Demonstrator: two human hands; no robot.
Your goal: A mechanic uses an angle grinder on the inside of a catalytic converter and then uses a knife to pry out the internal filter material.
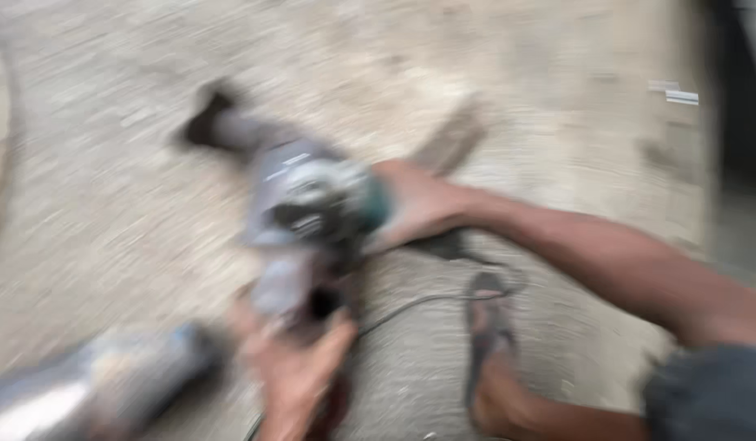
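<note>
A: Left edge, going rightward: what bounds the open room?

B: A dark curved line [4,163] runs down the left edge. Beyond it the ground [108,204] lies bare up to the tool. At lower left a shiny metal tube [84,388] lies on the ground, just left of the left hand [292,367].

A: The tool and the hands?

B: The grinder [309,208] sits at frame centre, above the ground, its dark side handle [208,118] pointing up-left. The left hand grips its lower end, fingers curled around it; blur hides how tightly. The right hand [415,204] presses against the green-grey head from the right, fingers wrapped behind it; their spread cannot be told.

A: Labels?

B: A pale plate on the grey housing; blur leaves only its colour and shape.

A: Further right?

B: A cord [419,304] trails from the grinder toward a sandalled foot [488,359]. Two small white strips [676,91] lie at upper right, beside a dark upright edge [737,98].

A: Surface?

B: Rough, pale, sandy concrete, all motion-blurred.
</note>
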